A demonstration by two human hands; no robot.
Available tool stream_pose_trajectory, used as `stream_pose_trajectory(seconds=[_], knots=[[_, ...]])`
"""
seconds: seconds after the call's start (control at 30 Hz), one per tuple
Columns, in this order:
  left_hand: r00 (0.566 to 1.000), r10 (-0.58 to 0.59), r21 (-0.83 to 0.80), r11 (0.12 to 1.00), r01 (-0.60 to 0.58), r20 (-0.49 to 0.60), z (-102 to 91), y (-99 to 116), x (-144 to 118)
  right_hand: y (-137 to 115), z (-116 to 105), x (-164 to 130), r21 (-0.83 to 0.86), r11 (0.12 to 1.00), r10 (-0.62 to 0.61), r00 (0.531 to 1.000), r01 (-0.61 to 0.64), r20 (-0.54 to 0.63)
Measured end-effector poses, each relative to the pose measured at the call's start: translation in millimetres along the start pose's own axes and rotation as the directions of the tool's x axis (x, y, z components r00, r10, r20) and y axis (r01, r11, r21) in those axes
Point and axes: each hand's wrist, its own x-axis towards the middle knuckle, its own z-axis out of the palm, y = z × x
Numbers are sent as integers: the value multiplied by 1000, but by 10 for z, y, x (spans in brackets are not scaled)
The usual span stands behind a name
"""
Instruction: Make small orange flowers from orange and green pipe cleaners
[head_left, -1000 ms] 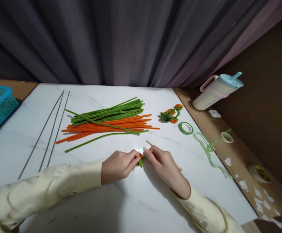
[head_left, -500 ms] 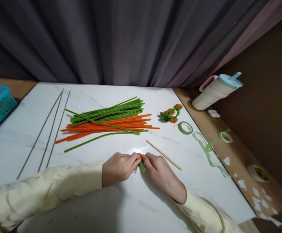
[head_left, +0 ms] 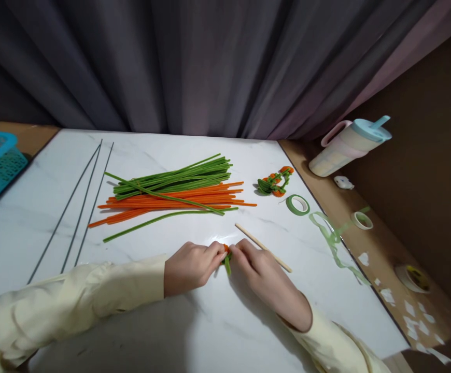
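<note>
Between my hands is a small orange and green pipe cleaner piece point(head_left: 227, 265), with a short green end hanging down. My left hand point(head_left: 192, 265) is closed, pinching its orange part between thumb and forefinger. From the other side my right hand point(head_left: 260, 270) is closed too, its thumb and fingertip at the piece's right edge; the fingers partly hide the piece. Just beyond my right hand a thin wooden stick point(head_left: 256, 240) lies slantwise. Farther back lie a bundle of green pipe cleaners point(head_left: 179, 178) and a bundle of orange pipe cleaners point(head_left: 179, 199), with a few loose green ones.
Finished-looking orange and green pieces point(head_left: 276, 181) sit at the right, beside a roll of green tape point(head_left: 297, 204). Three dark wires point(head_left: 68, 207) lie left. A blue basket point(head_left: 0, 166), a tumbler point(head_left: 346, 147) and paper scraps point(head_left: 410, 321) are at the sides.
My right hand has shifted slightly right, and its fingertips now sit at the piece's right edge, showing more of it. My left hand keeps its pinch.
</note>
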Motion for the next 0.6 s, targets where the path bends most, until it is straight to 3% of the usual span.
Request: stream_pose_trajectory(seconds=[0.1,0.17,0.3,0.47,0.6], knots=[[1000,16,-6,1000,-16,6,-14,-7,1,127,-119,23,-250,968,-48,985,4,-168],[1000,13,-19,1000,-13,6,-18,-14,5,211,-152,48,-476,880,-135,960,2,-245],[1000,-10,-28,1000,10,-1,-11,-33,22,316,-107,100,-647,762,-153,975,12,-162],[988,-45,-57,998,38,-145,-90,-90,86,428,-171,228,-531,840,-144,989,112,-20],[935,-102,-87,993,77,-340,-335,-198,200,295,-551,371,-46,965,-257,965,259,42]])
